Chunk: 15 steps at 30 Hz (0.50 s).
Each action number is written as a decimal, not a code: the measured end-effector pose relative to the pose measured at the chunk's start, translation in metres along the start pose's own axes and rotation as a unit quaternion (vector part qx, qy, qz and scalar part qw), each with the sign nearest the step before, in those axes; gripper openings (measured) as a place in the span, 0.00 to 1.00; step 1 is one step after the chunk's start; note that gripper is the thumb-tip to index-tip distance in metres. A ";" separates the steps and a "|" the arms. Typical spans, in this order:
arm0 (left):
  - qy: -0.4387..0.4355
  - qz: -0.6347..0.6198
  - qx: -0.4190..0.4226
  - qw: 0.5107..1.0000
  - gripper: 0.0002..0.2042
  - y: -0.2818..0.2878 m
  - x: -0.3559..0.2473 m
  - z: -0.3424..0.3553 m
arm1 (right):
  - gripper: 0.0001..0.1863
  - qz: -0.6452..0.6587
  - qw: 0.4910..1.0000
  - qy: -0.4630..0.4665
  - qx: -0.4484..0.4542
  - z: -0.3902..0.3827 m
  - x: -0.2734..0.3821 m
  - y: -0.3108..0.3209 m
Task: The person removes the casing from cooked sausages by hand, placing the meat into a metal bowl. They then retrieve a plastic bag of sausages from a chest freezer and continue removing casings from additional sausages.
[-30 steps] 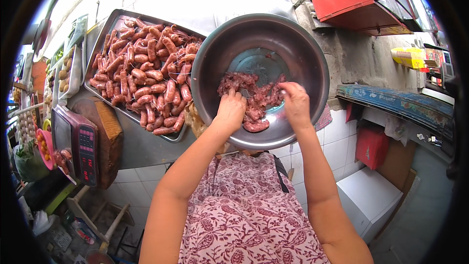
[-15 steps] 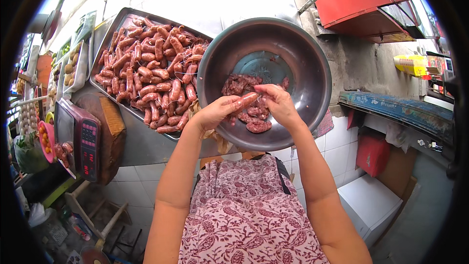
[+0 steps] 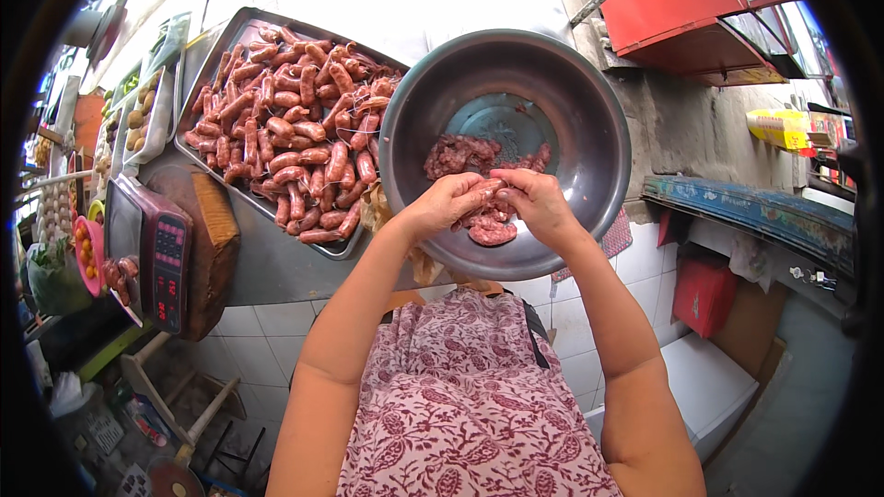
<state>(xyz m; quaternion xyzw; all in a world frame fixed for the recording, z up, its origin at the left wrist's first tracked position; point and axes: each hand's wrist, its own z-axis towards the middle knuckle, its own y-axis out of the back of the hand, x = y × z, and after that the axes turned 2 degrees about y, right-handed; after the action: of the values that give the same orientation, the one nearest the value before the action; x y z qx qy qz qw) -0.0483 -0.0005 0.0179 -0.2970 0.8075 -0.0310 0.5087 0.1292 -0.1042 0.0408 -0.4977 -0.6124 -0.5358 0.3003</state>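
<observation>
Both of my hands are over the near part of a large dark metal basin (image 3: 589,129). Between them is a sausage (image 3: 481,188), mostly covered by my fingers. My left hand (image 3: 444,202) is closed around one end of it. At the other end, the fingers of my right hand (image 3: 539,204) pinch together. Below and behind the hands, ground meat (image 3: 460,155) lies in clumps on the basin's bottom, one loose lump (image 3: 493,234) close under my fingers. To the left, a metal tray (image 3: 214,168) is heaped with linked sausages (image 3: 304,129).
A digital scale (image 3: 166,262) with a little meat on its pan stands at the left, beside a thick wooden chopping block (image 3: 214,221). Crumpled brown paper (image 3: 376,210) lies between tray and basin. A red cabinet (image 3: 663,0) rises at the far right, above a blue ledge (image 3: 755,212).
My hands have drawn closer together over the sausage, which shows less now and lies more level. The view has shifted slightly, so the tray and basin appear a little further right.
</observation>
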 end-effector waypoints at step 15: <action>-0.062 0.101 -0.172 0.978 0.12 -0.043 0.039 0.025 | 0.08 0.106 0.977 -0.181 0.047 -0.001 -0.017 0.010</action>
<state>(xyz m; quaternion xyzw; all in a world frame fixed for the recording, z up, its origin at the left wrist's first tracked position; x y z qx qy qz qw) -0.0201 -0.0501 -0.0100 -0.2985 0.7933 0.1786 0.4996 0.1442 -0.1111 0.0293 -0.6340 -0.6250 -0.3725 0.2621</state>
